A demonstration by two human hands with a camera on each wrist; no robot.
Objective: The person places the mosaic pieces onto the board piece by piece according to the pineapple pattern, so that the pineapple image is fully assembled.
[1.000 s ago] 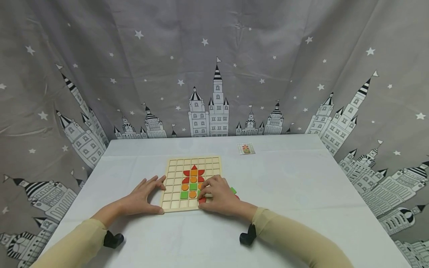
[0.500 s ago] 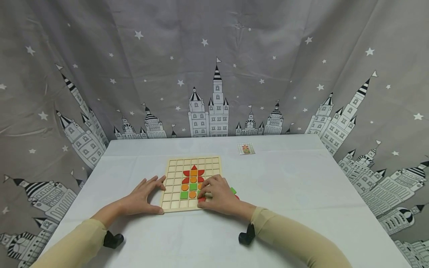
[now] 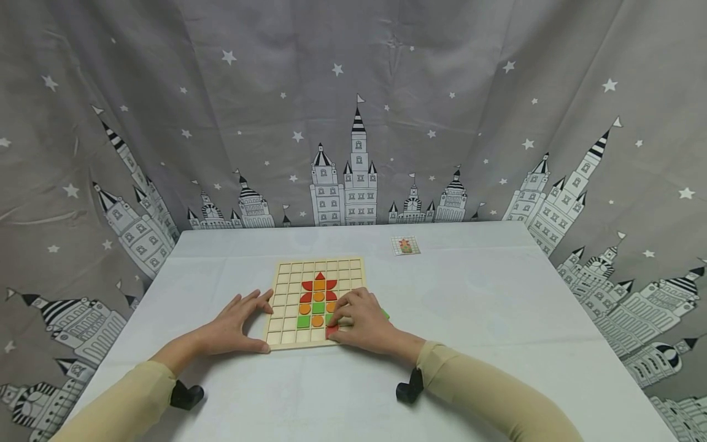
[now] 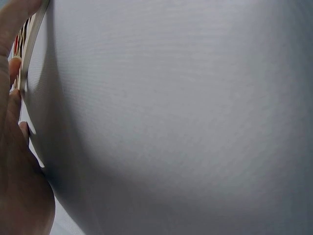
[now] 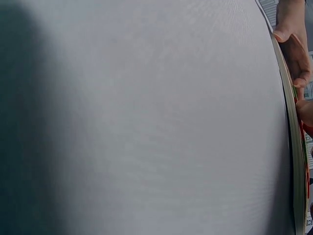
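The wooden grid board lies flat on the white tablecloth, near my edge of the table and a little left of centre. I judge it stiff and light: a thin slab with shallow square cells, which should slide easily on cloth unless it is steadied at its edges. The small coloured tiles seated in its middle columns, red, orange and green, look thin, hard and smooth. I would pinch such a piece by its sides between fingertip and thumb, since there is little height to grasp and a flat press would only push it along.

My right hand lies over the board's lower right corner, fingers curled down onto the cells there. A red piece shows just under the fingertips at the near edge, and a green piece peeks out from behind the knuckles. I cannot tell whether the fingers actually pinch either one. The right wrist view shows only fingertips at the board's rim.

My left hand rests flat and relaxed against the board's left edge, thumb along the near corner, fingers spread and touching the frame, bracing it.

Farther back, a small pattern card lies well apart
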